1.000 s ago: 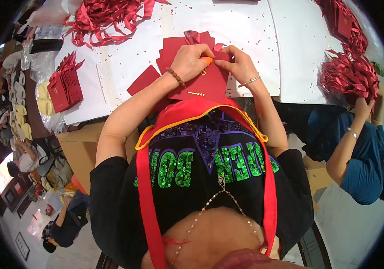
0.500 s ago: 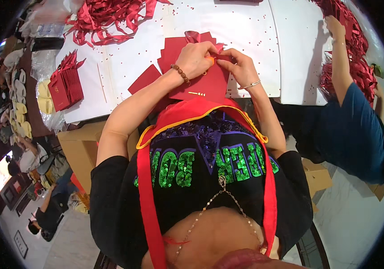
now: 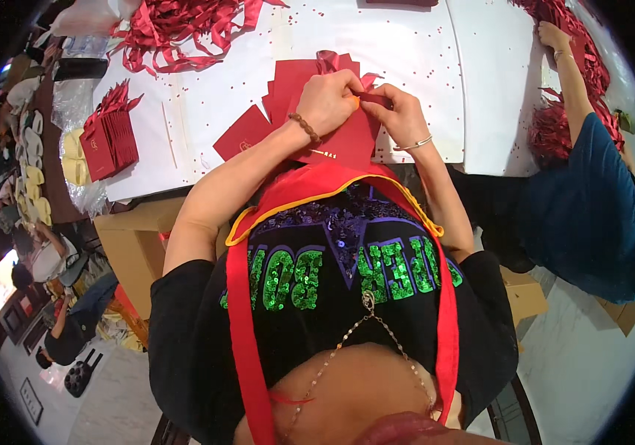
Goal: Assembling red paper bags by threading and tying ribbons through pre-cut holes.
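A red gift bag [image 3: 351,137] with small gold print lies before me at the table's near edge, on other red bags [image 3: 288,78] fanned out beneath it. My left hand [image 3: 326,102], wearing a bead bracelet, is closed over the bag's top edge in a pinch, with something orange at a fingertip. From the right, my right hand [image 3: 405,119] pinches a short length of dark red ribbon [image 3: 374,98] that runs to the left fingers. What exactly lies between the left fingertips is partly hidden. Another red bag [image 3: 239,135] lies slanted to the left of my wrist.
A bundle of ribbon-handled red bags [image 3: 110,144] stands at the table's left. Loose red ribbons [image 3: 176,33] are heaped at the far left. Red specks dot the white table [image 3: 421,67]. On the right, a person's hand [image 3: 556,35] reaches to a red ribbon pile [image 3: 554,122].
Both my hands stay at the bag's top edge, with only slight finger and wrist shifts. The person on the right has moved their arm slightly.
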{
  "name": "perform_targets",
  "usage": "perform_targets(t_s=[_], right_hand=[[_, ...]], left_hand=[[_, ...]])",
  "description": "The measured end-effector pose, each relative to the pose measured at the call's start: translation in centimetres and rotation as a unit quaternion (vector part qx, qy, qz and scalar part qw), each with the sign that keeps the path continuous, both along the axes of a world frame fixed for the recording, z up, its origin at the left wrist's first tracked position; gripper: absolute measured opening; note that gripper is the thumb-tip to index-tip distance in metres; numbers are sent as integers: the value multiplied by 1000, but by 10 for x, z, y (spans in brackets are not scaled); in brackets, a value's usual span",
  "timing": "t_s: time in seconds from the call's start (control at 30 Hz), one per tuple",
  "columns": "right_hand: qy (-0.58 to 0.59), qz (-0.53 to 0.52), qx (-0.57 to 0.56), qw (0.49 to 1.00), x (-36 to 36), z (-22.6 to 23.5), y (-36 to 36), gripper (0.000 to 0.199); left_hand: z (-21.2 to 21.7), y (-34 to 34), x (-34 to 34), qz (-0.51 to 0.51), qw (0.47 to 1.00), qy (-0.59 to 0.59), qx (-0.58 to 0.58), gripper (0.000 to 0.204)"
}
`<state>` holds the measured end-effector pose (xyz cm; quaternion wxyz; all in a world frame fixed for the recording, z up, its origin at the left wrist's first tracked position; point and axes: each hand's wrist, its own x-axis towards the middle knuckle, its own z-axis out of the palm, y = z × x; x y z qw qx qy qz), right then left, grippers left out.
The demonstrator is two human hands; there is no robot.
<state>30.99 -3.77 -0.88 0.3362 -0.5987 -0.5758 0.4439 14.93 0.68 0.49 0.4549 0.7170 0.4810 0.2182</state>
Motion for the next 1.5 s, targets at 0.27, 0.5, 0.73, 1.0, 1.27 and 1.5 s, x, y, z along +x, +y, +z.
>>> perform_targets(t_s=[0.27,0.5,0.73,1.0,1.27,1.5], right_hand=[[19,10,-6,1000,5,-4,-1,13],[28,5,44,999,9,-4,1,19],[28,-6,12,1000,7,-5,0,24],[103,-35,-31,994,-1,-8,0,27],[135,-16,-61,989,5,-13,0,27],[151,-11,-78,985,5,-12,4,29]], left_hand=[[5,4,-1,9,997,-36,-60,16],[2,-7,7,48,996,-68,10,22],[0,-5,2,3,995,-22,95,25],[3,4,-4,-35,999,12,-9,27],[1,7,-4,-32,999,-7,-19,29],[1,10,-5,-39,999,-4,-36,29]])
